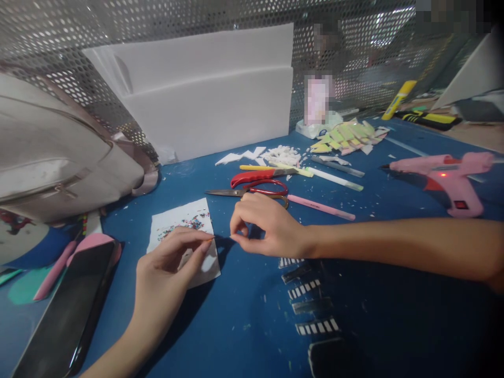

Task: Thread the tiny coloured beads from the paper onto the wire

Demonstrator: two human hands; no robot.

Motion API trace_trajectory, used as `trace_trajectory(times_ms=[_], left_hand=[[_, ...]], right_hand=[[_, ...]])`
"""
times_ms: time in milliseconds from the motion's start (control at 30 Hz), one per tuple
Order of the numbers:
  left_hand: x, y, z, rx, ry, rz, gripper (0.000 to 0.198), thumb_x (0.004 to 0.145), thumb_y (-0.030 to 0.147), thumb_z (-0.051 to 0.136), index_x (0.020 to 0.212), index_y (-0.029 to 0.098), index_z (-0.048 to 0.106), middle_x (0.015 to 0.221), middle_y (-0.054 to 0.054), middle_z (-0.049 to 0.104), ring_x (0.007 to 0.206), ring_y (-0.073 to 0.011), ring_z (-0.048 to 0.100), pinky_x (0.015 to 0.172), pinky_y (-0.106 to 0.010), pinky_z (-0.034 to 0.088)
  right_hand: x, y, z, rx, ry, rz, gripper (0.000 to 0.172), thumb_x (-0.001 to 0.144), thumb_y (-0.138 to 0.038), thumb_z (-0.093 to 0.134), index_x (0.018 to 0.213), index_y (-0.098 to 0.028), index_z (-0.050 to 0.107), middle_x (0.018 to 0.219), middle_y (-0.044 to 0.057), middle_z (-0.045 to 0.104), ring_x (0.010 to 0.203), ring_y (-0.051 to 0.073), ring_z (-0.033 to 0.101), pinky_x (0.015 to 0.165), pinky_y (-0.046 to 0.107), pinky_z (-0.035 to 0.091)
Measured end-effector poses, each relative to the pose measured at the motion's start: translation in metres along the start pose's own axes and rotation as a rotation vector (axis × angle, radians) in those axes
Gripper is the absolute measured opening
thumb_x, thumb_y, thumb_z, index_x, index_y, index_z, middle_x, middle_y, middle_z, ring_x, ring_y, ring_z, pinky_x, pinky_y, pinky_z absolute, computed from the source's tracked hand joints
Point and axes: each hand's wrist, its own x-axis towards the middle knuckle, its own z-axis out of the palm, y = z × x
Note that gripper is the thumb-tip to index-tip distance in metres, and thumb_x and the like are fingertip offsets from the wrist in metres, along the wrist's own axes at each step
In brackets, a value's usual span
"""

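My left hand [167, 262] is closed in a pinch over the right side of a white paper sheet [212, 265]. A tiny orange speck shows at its fingertips, too small to name. Small multicoloured bits [192, 222] lie scattered on the sheet. Just right of the sheet, my right hand [268, 226] has curled fingers, with thumb and forefinger close together; what they hold, if anything, I cannot make out. Red-handled scissors [228, 192] lie behind the right hand. Black strips with white blocks [305, 289] run in a column below my right wrist, partly hidden by it.
A pink glue gun [444, 168] with a lit red light stands at right. Behind the hands are a pink pen [321, 207], a red-handled tool [252, 178] and white scraps [281, 156]. A phone [71, 310] and pale bag [66, 142] occupy the left; a white board [220, 105] leans behind.
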Motion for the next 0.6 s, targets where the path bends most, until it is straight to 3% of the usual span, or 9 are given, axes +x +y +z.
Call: trace_trajectory(times_ms=[133,300,600], left_hand=[[0.0004,0.0006,0.0017,0.023,-0.061,0.017,0.01,0.082,0.02,0.066,0.083,0.028,0.074,0.084,0.001,0.07,0.082,-0.0155,0.062,0.076,-0.027,0.048],[-0.002,0.0023,0.0015,0.028,-0.054,-0.07,0.004,0.074,0.025,0.073,0.07,0.025,0.074,0.072,0.0,0.073,0.069,-0.0172,0.065,0.066,-0.028,0.051],[-0.0001,0.0058,0.0014,0.095,-0.06,-0.117,0.018,0.073,0.03,0.073,0.06,0.019,0.066,0.059,0.001,0.064,0.055,-0.0125,0.055,0.052,-0.022,0.044]], right_hand=[[-0.0007,-0.0003,0.0015,-0.04,-0.062,-0.029,0.008,0.09,-0.02,0.052,0.082,-0.019,0.052,0.073,-0.001,0.053,0.074,0.013,0.043,0.076,0.028,0.034],[-0.0013,0.0002,0.0046,-0.073,-0.137,-0.088,0.01,0.093,-0.022,0.048,0.085,-0.019,0.053,0.074,0.0,0.054,0.076,0.014,0.041,0.075,0.028,0.033],[-0.0012,-0.0004,0.0043,-0.041,-0.164,-0.096,0.006,0.091,-0.023,0.053,0.09,-0.018,0.056,0.075,-0.001,0.055,0.075,0.014,0.043,0.073,0.027,0.034]])
